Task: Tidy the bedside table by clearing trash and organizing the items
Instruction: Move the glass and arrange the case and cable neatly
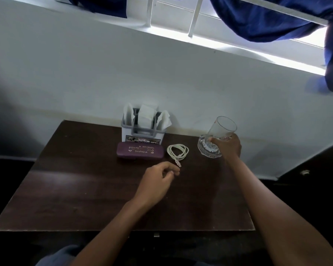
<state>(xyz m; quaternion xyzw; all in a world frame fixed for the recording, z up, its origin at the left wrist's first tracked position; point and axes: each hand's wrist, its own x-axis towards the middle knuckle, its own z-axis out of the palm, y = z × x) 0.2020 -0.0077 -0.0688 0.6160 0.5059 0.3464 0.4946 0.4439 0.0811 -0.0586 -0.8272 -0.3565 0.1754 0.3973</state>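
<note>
On the dark wooden bedside table (81,198), my right hand (229,147) grips a clear drinking glass (218,135) near its thick base, tilted, at the back right corner. My left hand (158,179) rests over the table's middle with fingers loosely curled, holding nothing, its fingertips just short of the plug end of a coiled white cable (177,150). A purple spectacle case (140,150) lies left of the cable. Behind it stands a white and grey holder (142,134) stuffed with white paper tissues.
A white wall rises right behind the table. Above it a window sill with white bars and a blue curtain (277,18). Dark furniture (315,164) stands to the right of the table. The table's front edge is near my body.
</note>
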